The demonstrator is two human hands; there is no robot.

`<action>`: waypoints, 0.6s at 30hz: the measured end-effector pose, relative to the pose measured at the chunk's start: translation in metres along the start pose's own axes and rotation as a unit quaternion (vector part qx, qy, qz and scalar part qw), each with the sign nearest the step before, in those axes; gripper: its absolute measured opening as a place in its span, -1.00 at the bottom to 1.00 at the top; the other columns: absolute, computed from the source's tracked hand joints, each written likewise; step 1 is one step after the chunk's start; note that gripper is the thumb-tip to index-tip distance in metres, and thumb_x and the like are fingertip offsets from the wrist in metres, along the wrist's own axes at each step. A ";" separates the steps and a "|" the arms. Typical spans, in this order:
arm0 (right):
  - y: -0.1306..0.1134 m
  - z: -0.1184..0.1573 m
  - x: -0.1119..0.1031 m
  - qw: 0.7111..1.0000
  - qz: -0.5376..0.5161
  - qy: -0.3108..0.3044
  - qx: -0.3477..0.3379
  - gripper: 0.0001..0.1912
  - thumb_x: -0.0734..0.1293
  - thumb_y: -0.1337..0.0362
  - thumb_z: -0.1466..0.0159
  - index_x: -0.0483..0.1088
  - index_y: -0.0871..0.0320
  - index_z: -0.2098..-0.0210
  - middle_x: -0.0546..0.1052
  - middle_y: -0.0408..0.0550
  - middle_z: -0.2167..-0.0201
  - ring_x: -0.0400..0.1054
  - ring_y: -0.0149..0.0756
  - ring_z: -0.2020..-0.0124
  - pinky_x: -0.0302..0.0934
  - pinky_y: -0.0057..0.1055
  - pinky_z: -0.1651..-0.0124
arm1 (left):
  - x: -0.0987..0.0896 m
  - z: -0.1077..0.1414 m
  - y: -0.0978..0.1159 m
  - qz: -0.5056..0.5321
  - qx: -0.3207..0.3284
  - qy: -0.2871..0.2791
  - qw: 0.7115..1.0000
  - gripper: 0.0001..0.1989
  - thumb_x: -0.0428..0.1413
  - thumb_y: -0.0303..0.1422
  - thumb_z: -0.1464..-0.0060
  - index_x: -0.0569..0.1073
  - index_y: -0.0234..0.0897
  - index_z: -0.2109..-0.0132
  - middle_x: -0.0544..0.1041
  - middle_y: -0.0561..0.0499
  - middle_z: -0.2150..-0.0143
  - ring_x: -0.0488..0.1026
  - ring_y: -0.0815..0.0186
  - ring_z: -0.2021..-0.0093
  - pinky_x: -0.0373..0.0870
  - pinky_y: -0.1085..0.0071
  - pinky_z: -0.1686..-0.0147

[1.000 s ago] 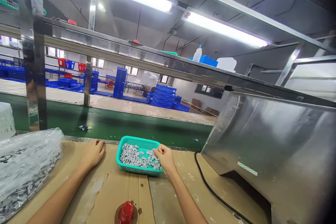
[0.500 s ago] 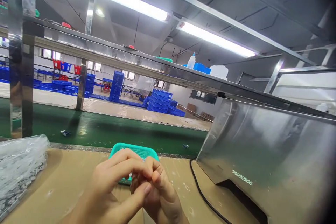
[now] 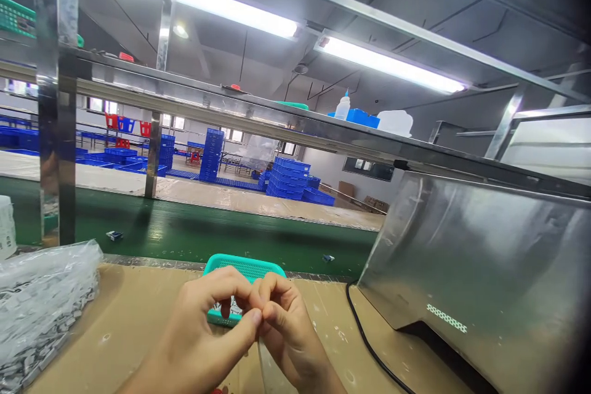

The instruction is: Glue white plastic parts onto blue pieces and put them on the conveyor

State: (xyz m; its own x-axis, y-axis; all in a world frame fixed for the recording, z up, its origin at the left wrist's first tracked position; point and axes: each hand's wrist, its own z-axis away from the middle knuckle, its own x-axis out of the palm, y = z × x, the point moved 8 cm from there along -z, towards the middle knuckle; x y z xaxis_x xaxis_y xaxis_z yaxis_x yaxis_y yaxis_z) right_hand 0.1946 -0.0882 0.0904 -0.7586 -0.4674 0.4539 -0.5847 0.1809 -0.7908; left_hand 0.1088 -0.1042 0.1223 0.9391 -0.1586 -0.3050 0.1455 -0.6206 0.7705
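Note:
My left hand (image 3: pixel 207 326) and my right hand (image 3: pixel 289 326) meet in front of a green basket (image 3: pixel 244 263), fingertips touching. Each hand has thumb and forefinger pinched together; whatever they may hold is hidden or too small to make out. Small white pieces (image 3: pixel 234 306) lie in the basket, partly seen beneath my left fingers. On the left, a clear plastic bag (image 3: pixel 50 301) full of small grey and white parts rests on the cardboard-covered bench (image 3: pixel 133 295).
A metal housing (image 3: pixel 480 258) stands on the right, with a black cable (image 3: pixel 364 335) beside it. Behind the bench runs a green conveyor belt (image 3: pixel 194 231) carrying small pieces. A metal shelf (image 3: pixel 258 111) crosses above, with a bottle (image 3: pixel 343 107) and a blue bin (image 3: pixel 364 117).
My fingertips have come closer together, and my right fingers have bent in to a pinch. The view has shifted slightly, so the surroundings appear farther right.

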 end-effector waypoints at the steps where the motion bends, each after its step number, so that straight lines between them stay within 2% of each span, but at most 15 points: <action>1: -0.001 -0.001 -0.002 1.000 0.012 0.005 0.000 -0.74 0.48 0.26 0.09 0.32 0.22 0.61 0.32 -0.22 0.65 0.21 -0.51 0.62 0.07 -0.58 0.54 | 0.002 -0.001 -0.006 0.015 -0.028 -0.013 0.999 -0.86 0.00 -0.38 0.11 0.40 -0.27 0.54 0.40 0.05 0.54 0.29 0.37 0.47 0.21 0.46 0.45; 4: -0.002 -0.004 -0.010 0.996 0.080 0.025 -0.009 -0.74 0.49 0.29 0.12 0.32 0.24 0.63 0.34 -0.22 0.68 0.20 -0.53 0.64 0.08 -0.58 0.55 | 0.007 -0.005 -0.025 0.051 -0.119 -0.042 0.991 -0.87 0.01 -0.35 0.17 0.37 -0.31 0.56 0.39 0.04 0.54 0.27 0.37 0.49 0.19 0.47 0.49; 7: 0.001 -0.007 -0.023 0.987 0.148 0.056 -0.006 -0.76 0.49 0.34 0.13 0.33 0.26 0.64 0.36 -0.20 0.69 0.22 -0.53 0.64 0.10 -0.58 0.54 | 0.010 -0.008 -0.041 0.069 -0.164 -0.060 0.982 -0.86 0.03 -0.34 0.20 0.35 -0.33 0.57 0.36 0.05 0.55 0.25 0.39 0.50 0.15 0.50 0.50; 11: 0.019 -0.009 -0.035 0.991 0.112 0.060 0.040 -0.73 0.49 0.30 0.15 0.30 0.27 0.64 0.37 -0.20 0.72 0.21 -0.54 0.70 0.05 -0.60 0.62 | 0.022 -0.010 -0.057 0.123 -0.164 -0.114 0.972 -0.83 0.03 -0.32 0.14 0.35 -0.34 0.54 0.42 0.00 0.52 0.35 0.30 0.39 0.22 0.45 0.37; 13: 0.025 -0.010 -0.040 0.991 0.098 0.067 0.057 -0.70 0.50 0.28 0.18 0.29 0.26 0.65 0.36 -0.20 0.73 0.20 -0.55 0.73 0.01 -0.62 0.66 | 0.027 -0.011 -0.062 0.134 -0.154 -0.131 0.970 -0.83 0.02 -0.32 0.11 0.35 -0.35 0.53 0.44 0.00 0.53 0.35 0.31 0.41 0.22 0.46 0.38; 18: 0.026 -0.009 -0.052 0.982 0.132 0.111 0.072 -0.67 0.51 0.26 0.24 0.28 0.26 0.67 0.35 -0.22 0.76 0.19 -0.56 0.75 -0.01 -0.62 0.69 | 0.031 -0.012 -0.075 0.123 -0.161 -0.122 0.972 -0.81 0.02 -0.30 0.12 0.34 -0.34 0.55 0.36 0.07 0.58 0.18 0.44 0.56 0.13 0.51 0.49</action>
State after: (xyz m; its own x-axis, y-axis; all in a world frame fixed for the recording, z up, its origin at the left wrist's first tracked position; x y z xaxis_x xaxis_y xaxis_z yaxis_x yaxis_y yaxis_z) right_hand 0.2160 -0.0514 0.0496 -0.9314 -0.2179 0.2917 -0.3252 0.1380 -0.9355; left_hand 0.1303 -0.0532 0.0619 0.8622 -0.4723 -0.1832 0.0538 -0.2743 0.9601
